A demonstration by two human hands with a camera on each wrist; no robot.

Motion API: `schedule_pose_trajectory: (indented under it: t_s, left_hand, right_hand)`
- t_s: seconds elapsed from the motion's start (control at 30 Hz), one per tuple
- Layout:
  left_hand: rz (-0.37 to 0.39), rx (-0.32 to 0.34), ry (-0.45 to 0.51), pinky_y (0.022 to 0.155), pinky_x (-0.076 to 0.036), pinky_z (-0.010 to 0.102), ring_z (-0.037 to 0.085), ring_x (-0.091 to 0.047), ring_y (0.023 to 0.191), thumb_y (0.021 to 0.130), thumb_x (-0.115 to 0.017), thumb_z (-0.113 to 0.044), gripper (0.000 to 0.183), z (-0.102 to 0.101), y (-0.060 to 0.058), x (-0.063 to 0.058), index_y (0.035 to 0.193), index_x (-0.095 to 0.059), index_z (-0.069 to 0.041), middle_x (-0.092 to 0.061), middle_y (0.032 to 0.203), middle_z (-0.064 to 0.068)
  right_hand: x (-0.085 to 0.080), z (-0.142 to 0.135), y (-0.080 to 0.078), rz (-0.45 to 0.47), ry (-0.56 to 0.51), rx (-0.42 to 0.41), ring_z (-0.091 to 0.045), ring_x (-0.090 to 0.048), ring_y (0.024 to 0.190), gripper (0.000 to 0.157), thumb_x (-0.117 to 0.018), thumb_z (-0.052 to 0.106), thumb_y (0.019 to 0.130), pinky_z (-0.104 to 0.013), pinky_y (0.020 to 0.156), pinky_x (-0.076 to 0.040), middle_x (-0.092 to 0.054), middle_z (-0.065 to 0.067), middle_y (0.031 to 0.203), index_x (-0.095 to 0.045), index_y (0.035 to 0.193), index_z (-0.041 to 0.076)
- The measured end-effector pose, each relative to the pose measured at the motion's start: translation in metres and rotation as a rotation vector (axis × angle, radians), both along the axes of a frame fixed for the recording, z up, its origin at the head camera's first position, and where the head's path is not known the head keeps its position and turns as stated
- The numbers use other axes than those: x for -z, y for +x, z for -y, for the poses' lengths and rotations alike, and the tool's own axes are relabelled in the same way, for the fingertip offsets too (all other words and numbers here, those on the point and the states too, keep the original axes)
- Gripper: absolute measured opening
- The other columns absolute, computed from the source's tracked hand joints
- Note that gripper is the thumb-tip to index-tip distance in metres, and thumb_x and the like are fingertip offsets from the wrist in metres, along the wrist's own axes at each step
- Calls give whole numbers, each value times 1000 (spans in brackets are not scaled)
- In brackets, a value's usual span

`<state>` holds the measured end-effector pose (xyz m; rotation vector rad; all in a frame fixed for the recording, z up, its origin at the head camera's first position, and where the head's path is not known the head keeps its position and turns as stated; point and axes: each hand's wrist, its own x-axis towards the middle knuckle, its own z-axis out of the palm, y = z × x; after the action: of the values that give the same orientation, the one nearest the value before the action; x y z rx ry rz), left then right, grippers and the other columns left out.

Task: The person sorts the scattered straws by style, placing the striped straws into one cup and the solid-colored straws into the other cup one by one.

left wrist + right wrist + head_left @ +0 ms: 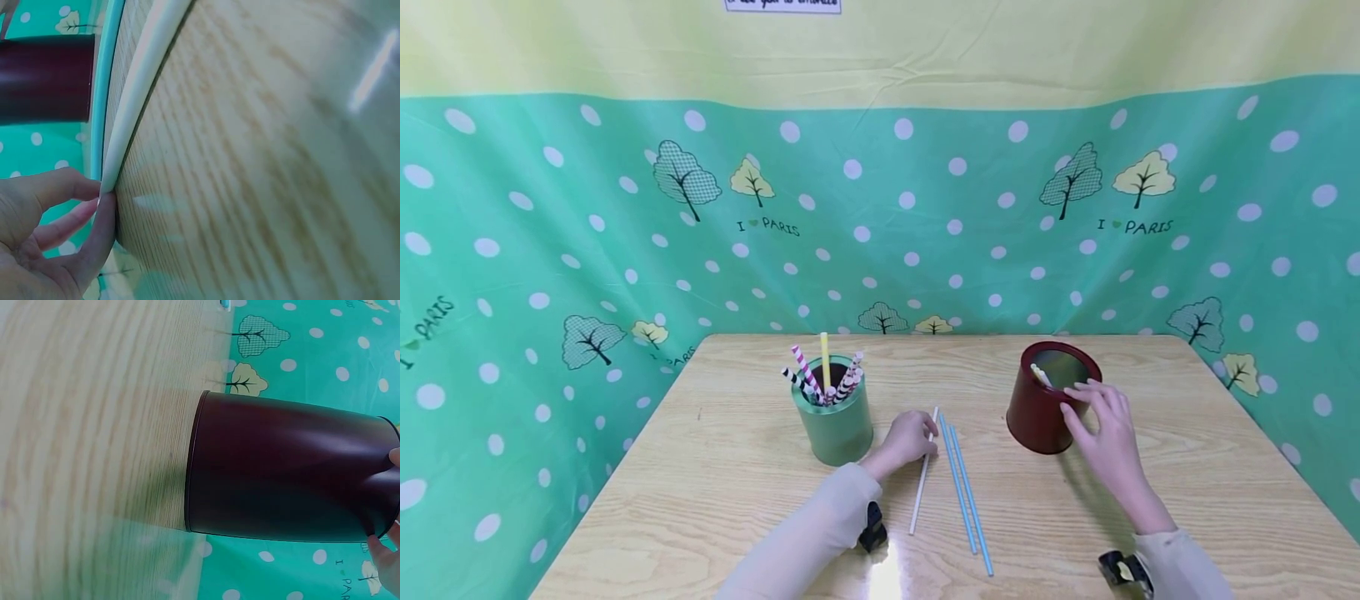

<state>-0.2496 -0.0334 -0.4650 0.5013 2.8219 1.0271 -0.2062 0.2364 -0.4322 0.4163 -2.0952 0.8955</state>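
My left hand pinches a white straw near its far end, with thumb and forefinger right at the tabletop. In the left wrist view the fingertips meet at that end of the straw. Just right of it, two light blue straws lie side by side. At the near right rim of a dark red canister is my right hand, its thumb low on the outer side and its fingers over the rim. White straw ends show inside this canister, which stands upright.
A green canister holding striped straws and a yellow one stands left of my left hand. Behind the wooden table hangs a green and yellow cloth with dots and trees.
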Motion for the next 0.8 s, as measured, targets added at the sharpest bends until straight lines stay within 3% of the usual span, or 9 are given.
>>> schedule_pose_trajectory:
  t_s: [0.23, 0.47, 0.8]
  left_hand:
    - [69, -33, 69, 39, -41, 18, 5, -44, 37, 65, -68, 3, 18, 1, -2, 2, 82, -62, 0, -46, 48, -3]
    - [201, -89, 270, 41, -47, 24, 12, -50, 41, 67, -62, 7, 19, 3, -3, 3, 85, -58, 2, -51, 53, 2]
    - [280, -126, 485, 51, -52, 32, 20, -58, 50, 69, -59, 9, 29, 1, -4, -6, 96, -53, 2, -57, 68, 8]
  right_hand:
    - [0, 0, 0, -12, -4, 2, -37, -42, 103, 29, -66, -12, 65, -14, 93, -22, -54, -20, 100, -62, 92, -5]
    - [0, 1, 0, -22, -11, -1, -37, -42, 103, 29, -66, -13, 64, -12, 93, -22, -55, -20, 100, -62, 92, -5]
    - [0, 1, 0, -17, -13, 1, -37, -42, 103, 29, -66, -13, 64, -12, 94, -21, -55, -20, 100, -62, 92, -5]
